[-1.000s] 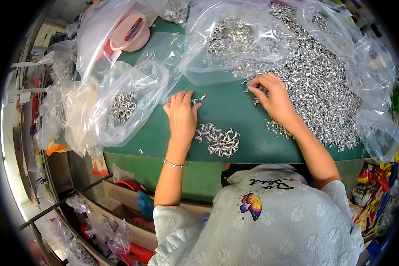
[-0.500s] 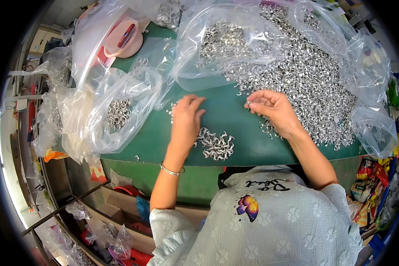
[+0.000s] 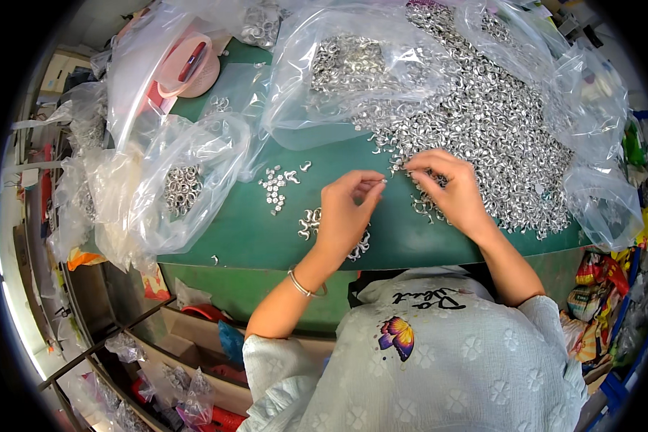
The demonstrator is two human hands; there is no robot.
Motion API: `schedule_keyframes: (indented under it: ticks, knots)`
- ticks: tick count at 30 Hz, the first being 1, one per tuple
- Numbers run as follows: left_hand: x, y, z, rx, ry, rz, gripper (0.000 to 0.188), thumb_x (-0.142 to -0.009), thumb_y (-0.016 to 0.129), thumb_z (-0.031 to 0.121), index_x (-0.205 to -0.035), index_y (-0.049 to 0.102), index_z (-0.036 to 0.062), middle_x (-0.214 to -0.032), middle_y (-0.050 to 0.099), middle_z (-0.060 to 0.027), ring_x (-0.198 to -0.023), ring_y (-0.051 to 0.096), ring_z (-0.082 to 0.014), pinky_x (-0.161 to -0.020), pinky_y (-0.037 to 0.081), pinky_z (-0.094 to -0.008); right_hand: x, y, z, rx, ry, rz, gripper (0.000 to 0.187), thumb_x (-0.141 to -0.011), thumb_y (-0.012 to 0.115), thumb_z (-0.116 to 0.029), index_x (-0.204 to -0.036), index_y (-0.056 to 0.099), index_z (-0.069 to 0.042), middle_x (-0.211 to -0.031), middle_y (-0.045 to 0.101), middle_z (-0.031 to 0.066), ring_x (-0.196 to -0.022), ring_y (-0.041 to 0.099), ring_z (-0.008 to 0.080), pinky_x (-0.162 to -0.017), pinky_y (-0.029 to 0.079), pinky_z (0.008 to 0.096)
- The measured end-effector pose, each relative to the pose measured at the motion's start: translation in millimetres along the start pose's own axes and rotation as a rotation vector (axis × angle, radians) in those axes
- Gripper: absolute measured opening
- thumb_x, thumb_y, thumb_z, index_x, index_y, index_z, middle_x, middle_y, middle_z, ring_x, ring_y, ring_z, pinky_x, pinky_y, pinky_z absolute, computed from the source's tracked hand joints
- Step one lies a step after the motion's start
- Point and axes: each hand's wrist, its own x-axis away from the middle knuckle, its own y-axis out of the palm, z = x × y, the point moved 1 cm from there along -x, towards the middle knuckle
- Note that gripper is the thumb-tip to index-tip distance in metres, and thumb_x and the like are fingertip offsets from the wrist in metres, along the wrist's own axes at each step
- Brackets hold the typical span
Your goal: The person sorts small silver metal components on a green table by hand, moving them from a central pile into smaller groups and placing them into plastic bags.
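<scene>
My left hand (image 3: 345, 212) hangs over the middle of the green tabletop, thumb and fingertips pinched together. A tiny pale spot shows at the tips, too small to name. Partly under this hand lies a small cluster of curved silver metal pieces (image 3: 308, 223). My right hand (image 3: 455, 193) is at the left edge of a large heap of similar silver pieces (image 3: 511, 144), its thumb and forefinger apart, with loose pieces just beyond the fingertips. To the left of my left hand sits a small group of little silver pieces (image 3: 273, 187).
A clear plastic bag (image 3: 288, 108) with silver pieces lies at the back. Another clear bag (image 3: 216, 194) with rings stands on the left, near a pink basket (image 3: 201, 79) holding a red object. The green table's front edge (image 3: 281, 268) runs before me; open drawers (image 3: 194, 338) sit below left.
My left hand has moved right from the little group toward my right hand, its fingers now pinched. My right hand's pinch on a small metal piece has opened. The view has shifted slightly.
</scene>
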Motion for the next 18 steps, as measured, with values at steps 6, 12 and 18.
schedule_keyframes:
  ticks: [6,12,18]
  knots:
    - [-24.0,8.0,-19.7,-0.440,0.363,0.106,0.018,-0.079,0.070,-0.002,-0.096,0.065,-0.0005,-0.087,0.064,-0.0113,-0.073,0.062,-0.0214,-0.064,0.050,-0.0311,-5.6,-7.2,23.3,0.338,-0.105,0.141,0.014,-0.079,0.068,-0.001,-0.093,0.068,-0.003,-0.095,0.066,0.0089,-0.091,0.060,0.0283,-0.084,0.045,0.0384]
    - [-27.5,-9.1,-16.4,-0.451,0.409,0.164,0.034,-0.077,0.070,-0.003,-0.110,0.062,0.0016,-0.102,0.063,-0.0130,-0.086,0.062,-0.0265,-0.072,0.051,-0.0338,-11.0,-5.0,25.5,0.485,-0.106,0.134,0.014,-0.078,0.071,-0.006,-0.092,0.069,-0.007,-0.096,0.062,0.0041,-0.094,0.054,0.0248,-0.081,0.039,0.0371]
    - [-14.3,-56.2,-31.0,-1.162,0.359,0.281,0.031,-0.080,0.063,-0.001,-0.111,0.061,-0.0021,-0.111,0.059,-0.0162,-0.101,0.056,-0.0340,-0.085,0.045,-0.0412,-23.6,6.9,25.5,0.506,-0.281,-0.013,0.011,-0.075,0.067,-0.005,-0.085,0.071,-0.007,-0.091,0.060,0.0035,-0.092,0.053,0.0225,-0.079,0.037,0.0360]
